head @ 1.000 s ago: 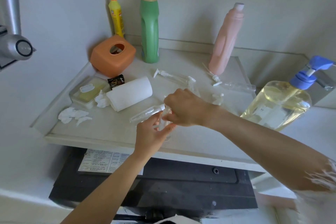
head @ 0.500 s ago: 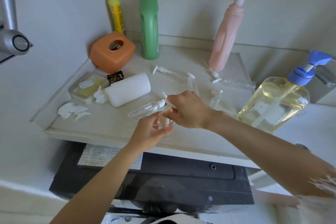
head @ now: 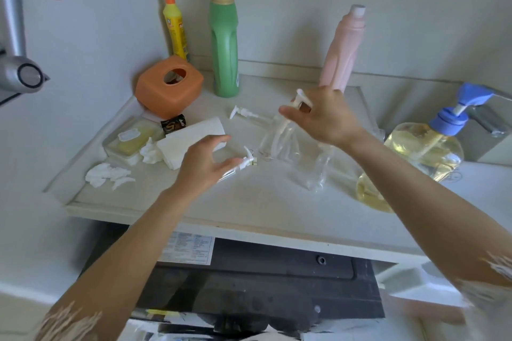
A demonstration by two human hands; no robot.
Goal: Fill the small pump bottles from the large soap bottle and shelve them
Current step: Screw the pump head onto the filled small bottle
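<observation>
My right hand point(head: 324, 119) is raised over the middle of the counter and pinches a white pump head point(head: 300, 101) whose dip tube hangs down toward blurred small clear bottles point(head: 311, 171). My left hand point(head: 205, 163) hovers with spread, relaxed fingers just above a small pump bottle lying on its side point(head: 243, 163); it grips nothing. Another small pump bottle point(head: 249, 115) lies further back. The large soap bottle point(head: 424, 149), full of yellow liquid and topped with a blue pump, stands at the right.
On the white counter point(head: 249, 207) are an orange tissue box point(head: 169, 86), yellow bottle point(head: 174, 28), green bottle point(head: 224, 36), pink bottle point(head: 343, 47), paper roll point(head: 191, 141), lidded tub point(head: 127, 141) and crumpled tissues point(head: 108, 174). A dark appliance point(head: 249, 271) sits below.
My right hand rose up and back with the pump head, pulling its tube out. My left hand let go of the small bottle, opened and shifted left.
</observation>
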